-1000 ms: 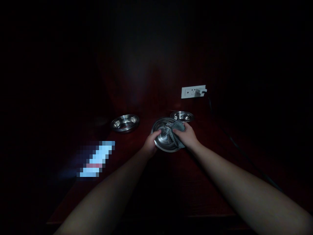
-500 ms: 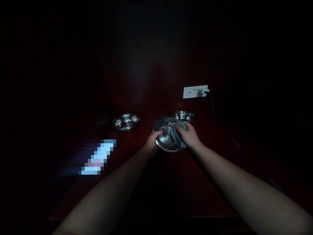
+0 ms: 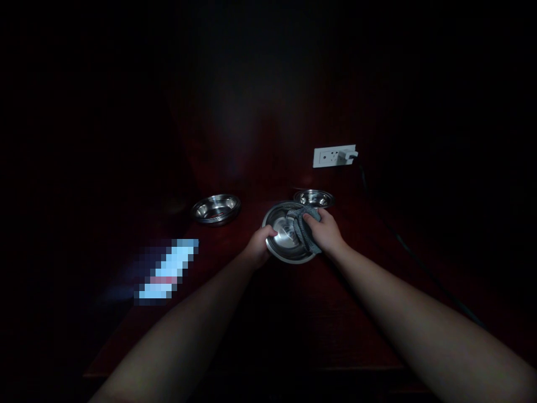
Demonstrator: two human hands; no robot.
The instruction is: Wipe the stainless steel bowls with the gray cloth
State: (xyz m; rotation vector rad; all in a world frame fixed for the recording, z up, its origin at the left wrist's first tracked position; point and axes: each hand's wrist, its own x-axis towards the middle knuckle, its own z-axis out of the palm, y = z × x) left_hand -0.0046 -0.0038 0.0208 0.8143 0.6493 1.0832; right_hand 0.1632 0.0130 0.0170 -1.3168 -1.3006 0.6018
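A shiny steel bowl (image 3: 286, 236) is held up in front of me, tilted so its inside faces me. My left hand (image 3: 260, 246) grips its left rim, thumb over the inner edge and fingers hidden underneath. A grey-green cloth (image 3: 308, 226) lies folded over the right rim. My right hand (image 3: 327, 232) is closed on that cloth, pressing it against the bowl; the fingers behind are hidden. Just beyond my right hand stands another steel bowl (image 3: 314, 198), partly covered by the held one.
Stacked steel bowls (image 3: 216, 210) sit at the back left of the dark red table (image 3: 251, 358). A bright pixelated patch (image 3: 170, 271) covers something to the left. On the back wall is a white socket panel (image 3: 327, 157) with a plug; its cable (image 3: 403, 243) runs down the right side.
The held bowl has tilted slightly and its near rim sits a touch lower. Both hands keep their grips, with the cloth still at the right rim.
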